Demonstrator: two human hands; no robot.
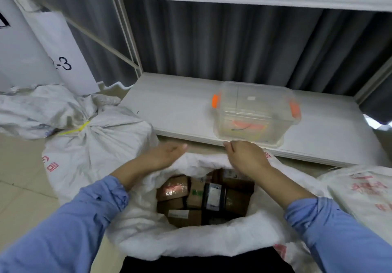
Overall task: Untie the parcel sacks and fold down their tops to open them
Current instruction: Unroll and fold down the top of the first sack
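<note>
We are folding down the open sack [146,232] rim at 12 o'clock, left hand [166,156] and right hand [247,159] grasping it to bare the parcels [191,196]; tied sack [101,145] waiting at 10 o'clock.

White sack [191,238] with red print, blue sleeves [339,236], orange-latched clear box [254,113].
</note>
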